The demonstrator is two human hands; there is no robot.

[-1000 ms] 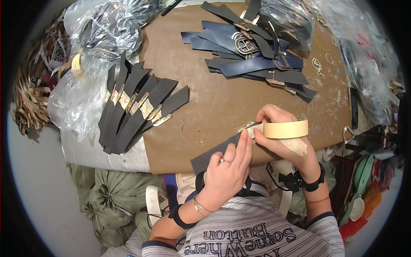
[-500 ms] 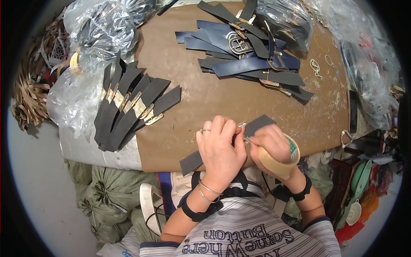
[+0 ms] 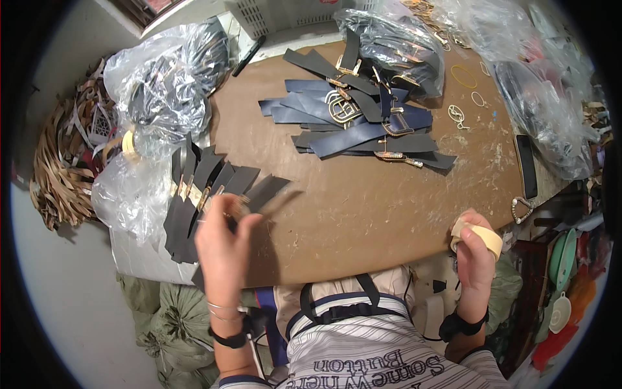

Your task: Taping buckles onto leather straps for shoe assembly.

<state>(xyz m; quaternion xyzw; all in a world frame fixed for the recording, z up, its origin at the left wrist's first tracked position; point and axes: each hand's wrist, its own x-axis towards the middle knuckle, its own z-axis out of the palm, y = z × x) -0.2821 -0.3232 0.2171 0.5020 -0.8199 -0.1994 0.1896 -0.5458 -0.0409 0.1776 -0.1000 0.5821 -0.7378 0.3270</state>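
Note:
At the left of the table, my left hand (image 3: 223, 236) is closed on a dark strap with a metal buckle (image 3: 269, 192). The strap slants over the end of a fanned row of similar black straps (image 3: 181, 233) with gold-coloured buckles. Part of it is hidden behind my hand and fingers. Near the table's right front, my right hand (image 3: 476, 256) is closed around a roll of beige masking tape (image 3: 486, 238), thumb and fingertips pinching at its near side.
A heap of blue and black buckled straps (image 3: 356, 123) lies at the back middle. Plastic bags (image 3: 168, 78) stand back left, others back right. Rubber bands (image 3: 464, 76), a phone (image 3: 526, 166) and a black marker (image 3: 249, 56) are on the table. Green sacks (image 3: 184, 324) sit below its left edge.
My left hand has carried the strap from the front middle leftward to the fanned row. My right hand has moved right, the tape roll now gripped in its fingers. The view has shifted.

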